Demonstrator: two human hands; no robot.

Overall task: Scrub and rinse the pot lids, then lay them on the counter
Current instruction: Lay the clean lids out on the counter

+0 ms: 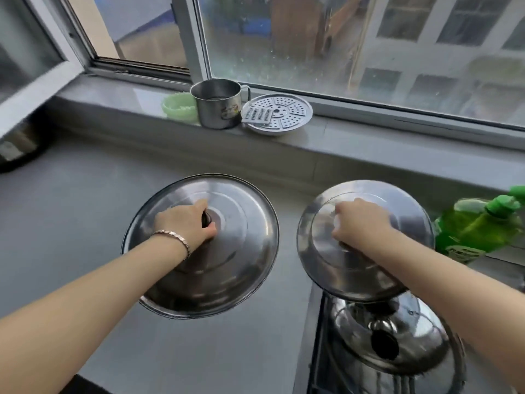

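A large steel pot lid (244, 223) is over the grey counter (71, 223), and my left hand (184, 223) grips its dark knob. A smaller steel lid (321, 251) hangs above the sink's edge, and my right hand (358, 223) holds it by its knob, which my fingers hide. Below it, a third lid (403, 331) with a dark knob lies in the sink (315, 365) at the lower right.
On the window sill (369, 137) stand a steel mug (218, 106), a pale green bowl (179, 105) and a perforated steamer plate (279, 113). A green dish soap bottle (477, 226) stands at the right. A dark appliance (17, 149) sits at the far left.
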